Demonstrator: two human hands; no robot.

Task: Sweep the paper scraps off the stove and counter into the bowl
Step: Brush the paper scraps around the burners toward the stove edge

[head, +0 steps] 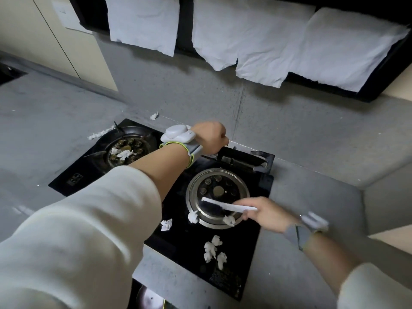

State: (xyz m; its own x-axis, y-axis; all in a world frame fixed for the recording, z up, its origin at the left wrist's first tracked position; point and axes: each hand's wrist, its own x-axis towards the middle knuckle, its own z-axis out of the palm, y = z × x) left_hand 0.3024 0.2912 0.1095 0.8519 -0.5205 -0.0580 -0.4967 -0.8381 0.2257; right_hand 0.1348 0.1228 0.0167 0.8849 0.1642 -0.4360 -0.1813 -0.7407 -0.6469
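Paper scraps [213, 248] litter the stove [182, 237]; right hand [267, 216] fingers pinch a brush [227, 206] pointing left, level.

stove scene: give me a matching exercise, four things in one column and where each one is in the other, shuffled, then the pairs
Things:
1. brush
2. left hand
3. scrap cluster
4. paper sheets

Places:
A. hanging along the dark hood above the wall
B. on the black stove glass near its front edge
C. held in the right hand over the right burner ring
D. gripping the lifted grate at the stove's back

Pairs: 1-C, 2-D, 3-B, 4-A
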